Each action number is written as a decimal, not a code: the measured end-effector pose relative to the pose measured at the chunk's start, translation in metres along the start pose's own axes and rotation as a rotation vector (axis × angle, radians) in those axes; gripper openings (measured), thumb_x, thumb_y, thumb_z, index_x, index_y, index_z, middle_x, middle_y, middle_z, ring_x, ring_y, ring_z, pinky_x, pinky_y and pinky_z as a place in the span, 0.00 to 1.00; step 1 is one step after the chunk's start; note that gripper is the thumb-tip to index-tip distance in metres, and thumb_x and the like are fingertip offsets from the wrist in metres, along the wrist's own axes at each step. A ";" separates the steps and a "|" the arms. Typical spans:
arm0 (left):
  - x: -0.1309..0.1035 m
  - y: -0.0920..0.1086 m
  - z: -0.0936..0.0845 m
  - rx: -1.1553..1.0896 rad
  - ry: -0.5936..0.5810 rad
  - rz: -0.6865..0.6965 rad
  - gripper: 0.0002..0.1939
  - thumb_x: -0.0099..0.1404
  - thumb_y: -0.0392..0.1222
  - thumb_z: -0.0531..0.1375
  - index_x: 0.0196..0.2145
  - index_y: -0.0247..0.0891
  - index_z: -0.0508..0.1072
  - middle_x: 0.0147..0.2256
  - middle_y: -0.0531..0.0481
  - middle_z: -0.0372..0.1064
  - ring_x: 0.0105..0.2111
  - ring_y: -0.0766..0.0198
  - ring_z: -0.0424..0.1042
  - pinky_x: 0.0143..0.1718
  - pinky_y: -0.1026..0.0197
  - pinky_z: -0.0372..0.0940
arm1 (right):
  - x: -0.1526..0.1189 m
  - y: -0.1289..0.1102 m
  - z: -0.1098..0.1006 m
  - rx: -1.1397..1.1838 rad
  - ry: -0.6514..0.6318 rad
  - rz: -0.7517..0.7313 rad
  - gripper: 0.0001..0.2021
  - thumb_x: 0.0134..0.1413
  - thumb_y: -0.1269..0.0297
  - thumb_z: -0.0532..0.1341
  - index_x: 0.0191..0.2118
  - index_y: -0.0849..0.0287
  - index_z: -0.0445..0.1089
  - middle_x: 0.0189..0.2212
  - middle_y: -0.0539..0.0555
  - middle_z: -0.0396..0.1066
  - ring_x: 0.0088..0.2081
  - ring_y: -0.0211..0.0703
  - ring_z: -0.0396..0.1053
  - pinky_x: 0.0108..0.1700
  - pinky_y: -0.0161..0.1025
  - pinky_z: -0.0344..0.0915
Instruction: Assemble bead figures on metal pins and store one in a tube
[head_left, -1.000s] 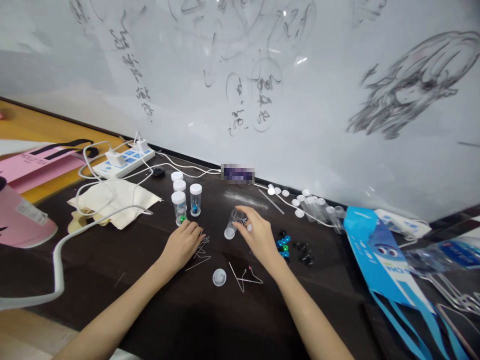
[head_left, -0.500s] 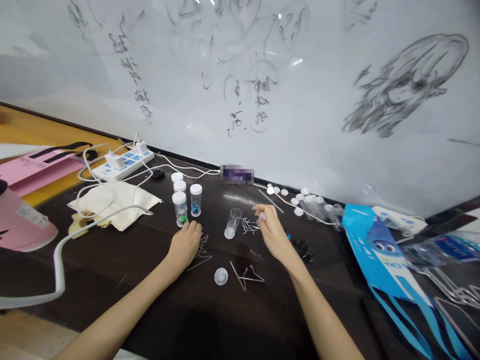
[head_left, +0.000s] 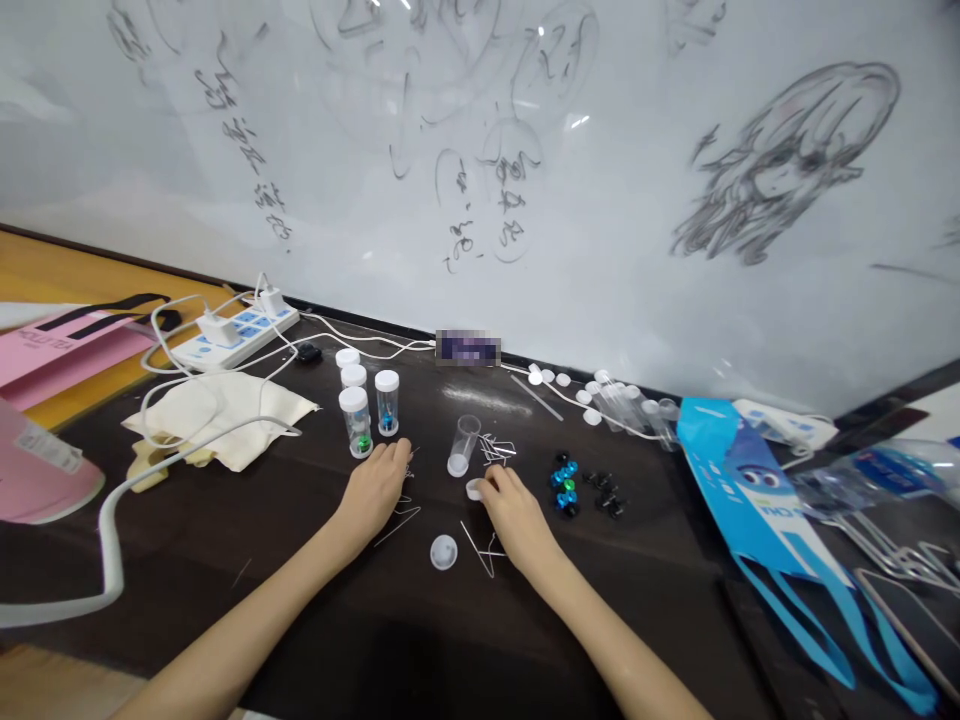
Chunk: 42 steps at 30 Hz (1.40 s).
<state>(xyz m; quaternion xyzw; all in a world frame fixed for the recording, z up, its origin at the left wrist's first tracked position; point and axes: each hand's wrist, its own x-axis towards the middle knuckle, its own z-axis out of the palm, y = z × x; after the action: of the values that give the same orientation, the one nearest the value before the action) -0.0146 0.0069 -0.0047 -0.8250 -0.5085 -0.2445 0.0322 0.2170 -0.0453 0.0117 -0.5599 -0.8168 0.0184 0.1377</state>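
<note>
Gripping one white cap [head_left: 474,489] just below frame centre, the right hand [head_left: 516,506] sits lower and further left than half a second ago, near one uncapped tube [head_left: 464,445], while the left hand [head_left: 374,490], its grip not discernible, partly covers thin wires [head_left: 397,526] near four capped tubes [head_left: 355,422] left of centre.

This looks like an office or a meeting room, though I cannot tell which. A wide whiteboard [head_left: 600,200], covered with marker writing [head_left: 510,205] and a sketched head [head_left: 787,165], stands behind a dark desk [head_left: 412,640]. A power strip [head_left: 246,335] with chargers [head_left: 217,328] plugged in, a pink bag [head_left: 67,355] and a blue bag [head_left: 712,460] lie around.
</note>
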 end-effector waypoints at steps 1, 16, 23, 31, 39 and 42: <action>0.000 -0.001 -0.001 -0.035 0.014 0.005 0.09 0.71 0.35 0.49 0.35 0.38 0.66 0.28 0.47 0.66 0.30 0.55 0.66 0.28 0.60 0.60 | -0.001 -0.001 0.000 -0.019 0.001 -0.004 0.13 0.61 0.79 0.54 0.44 0.56 0.69 0.41 0.58 0.67 0.41 0.51 0.66 0.42 0.46 0.69; -0.005 0.004 -0.015 -0.645 0.176 -0.051 0.09 0.70 0.36 0.53 0.34 0.38 0.72 0.34 0.47 0.73 0.37 0.59 0.72 0.39 0.57 0.68 | 0.023 -0.005 0.008 0.053 0.032 0.111 0.18 0.58 0.68 0.62 0.53 0.54 0.62 0.46 0.55 0.65 0.39 0.48 0.74 0.38 0.43 0.70; -0.014 0.015 -0.004 -0.786 0.091 -0.047 0.08 0.69 0.40 0.55 0.34 0.39 0.72 0.32 0.49 0.75 0.33 0.61 0.75 0.37 0.61 0.69 | 0.042 -0.008 0.021 0.103 0.048 0.105 0.11 0.58 0.67 0.63 0.46 0.58 0.66 0.42 0.56 0.66 0.41 0.50 0.73 0.38 0.42 0.69; -0.022 0.023 0.006 -0.918 -0.043 -0.075 0.09 0.72 0.40 0.49 0.36 0.39 0.66 0.29 0.51 0.73 0.28 0.65 0.74 0.30 0.65 0.69 | 0.019 0.002 0.000 0.071 0.158 0.131 0.11 0.64 0.67 0.55 0.51 0.55 0.64 0.46 0.57 0.66 0.34 0.44 0.73 0.38 0.42 0.71; -0.019 0.031 0.011 -0.984 -0.086 -0.063 0.07 0.71 0.41 0.49 0.38 0.40 0.66 0.25 0.55 0.67 0.23 0.66 0.70 0.28 0.65 0.66 | -0.031 0.066 -0.046 -0.127 0.176 0.154 0.07 0.62 0.69 0.56 0.36 0.56 0.71 0.34 0.56 0.69 0.38 0.51 0.69 0.40 0.45 0.68; -0.018 0.029 0.011 -0.988 -0.060 -0.074 0.07 0.72 0.41 0.49 0.38 0.41 0.65 0.23 0.56 0.65 0.22 0.66 0.68 0.28 0.65 0.65 | -0.038 0.078 -0.047 -0.229 0.144 0.125 0.03 0.56 0.70 0.62 0.34 0.56 0.73 0.33 0.57 0.69 0.37 0.53 0.67 0.38 0.47 0.68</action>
<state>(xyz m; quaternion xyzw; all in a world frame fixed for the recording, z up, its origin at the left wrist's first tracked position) 0.0079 -0.0181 -0.0164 -0.7297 -0.3616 -0.4333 -0.3860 0.3124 -0.0575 0.0347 -0.6218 -0.7650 -0.1064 0.1296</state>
